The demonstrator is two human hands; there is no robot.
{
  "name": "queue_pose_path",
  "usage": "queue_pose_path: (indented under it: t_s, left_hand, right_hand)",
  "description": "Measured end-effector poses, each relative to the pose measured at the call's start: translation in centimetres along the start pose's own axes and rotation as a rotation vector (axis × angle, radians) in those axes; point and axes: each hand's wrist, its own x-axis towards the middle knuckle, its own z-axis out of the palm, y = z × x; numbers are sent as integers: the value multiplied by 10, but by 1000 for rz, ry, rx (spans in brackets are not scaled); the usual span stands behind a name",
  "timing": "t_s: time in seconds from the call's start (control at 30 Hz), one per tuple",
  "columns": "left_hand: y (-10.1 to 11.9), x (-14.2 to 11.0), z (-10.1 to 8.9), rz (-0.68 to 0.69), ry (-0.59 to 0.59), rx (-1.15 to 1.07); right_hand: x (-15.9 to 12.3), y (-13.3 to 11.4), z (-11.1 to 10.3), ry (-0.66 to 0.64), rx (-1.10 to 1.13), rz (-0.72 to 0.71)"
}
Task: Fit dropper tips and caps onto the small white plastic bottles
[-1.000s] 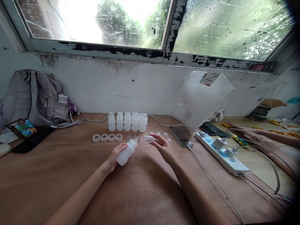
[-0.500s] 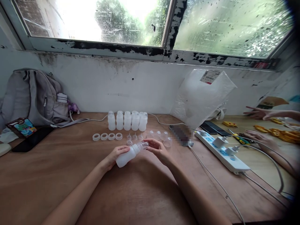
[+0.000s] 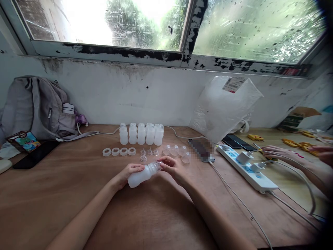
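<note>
My left hand (image 3: 131, 173) is wrapped round the body of a frosted white baby bottle (image 3: 139, 177), which tilts up to the right above the table. At the bottle's upper end, the bent fingers of my right hand (image 3: 170, 166) pinch its clear top, partly hidden by the fingertips. Just beyond the bottle lie several clear silicone nipples (image 3: 143, 158). To their left, white screw rings (image 3: 115, 151) sit in a row. Flat translucent discs (image 3: 173, 151) lie past my right hand. Several capped bottles (image 3: 141, 134) stand upright behind these parts.
A white power strip (image 3: 247, 170) with plugs and cables lies to the right, beside a phone (image 3: 201, 150). A clear plastic bag (image 3: 223, 107) leans on the wall. Another person's hand (image 3: 283, 154) rests at the far right. A grey backpack (image 3: 39, 107) stands left.
My right hand's fingers have moved slightly left and down around the bottle's top; the bottle has shifted slightly. At the right, the other person's hands have moved.
</note>
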Motion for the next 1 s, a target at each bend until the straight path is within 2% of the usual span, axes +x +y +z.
queue_pose_path:
  t_s: [0.1, 0.2, 0.3, 0.53, 0.73, 1.0]
  left_hand:
    - [-1, 1, 0, 51, 71, -47]
    - [-3, 5, -2, 157, 237, -193]
    - [-7, 8, -5, 201, 361, -284]
    - [-14, 13, -3, 230, 568, -155]
    - [-17, 15, -4, 233, 619, -153]
    - [-14, 14, -3, 190, 656, -174]
  right_hand:
    - [1, 2, 0, 33, 45, -4]
    - [2, 4, -1, 90, 90, -22]
    - [2, 5, 0, 128, 93, -24]
    - [2, 14, 3, 69, 2, 54]
    - [3, 19, 4, 64, -32, 64]
    - [2, 24, 5, 43, 69, 121]
